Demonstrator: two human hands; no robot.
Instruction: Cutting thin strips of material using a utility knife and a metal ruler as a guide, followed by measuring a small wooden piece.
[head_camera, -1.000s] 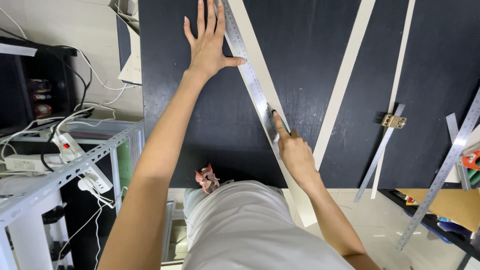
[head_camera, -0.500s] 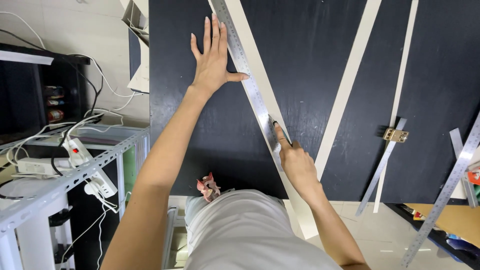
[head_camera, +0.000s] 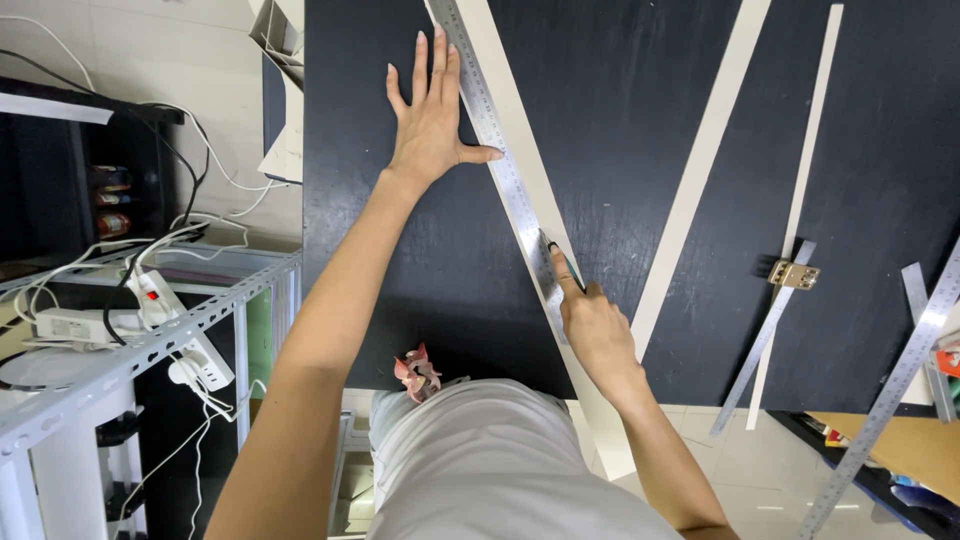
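Two bare hands work on a black board (head_camera: 640, 150) seen from above. Flat and fully spread, the left hand (head_camera: 432, 120) presses its palm on the board with the thumb tip touching the edge of a long steel ruler (head_camera: 505, 170), which runs diagonally from the top of the view down toward the person's body. Lower down, the right hand (head_camera: 592, 325) is curled closed around a small cutting knife (head_camera: 562, 265) (only its dark tip and a bit of greenish handle show), forefinger stretched along the top, the tip set right against the ruler's right edge. Under and beside the ruler lies a wide cream strip (head_camera: 520, 130); two more cream strips, one broad (head_camera: 700, 180) and one thin (head_camera: 805, 180), lie well apart to the right. Near the board's right edge sits a small brass hinge (head_camera: 793, 274), and another steel ruler (head_camera: 895, 385) slants past it. Left of the board, a white power strip (head_camera: 170, 320) rests on a metal shelf (head_camera: 120, 365).
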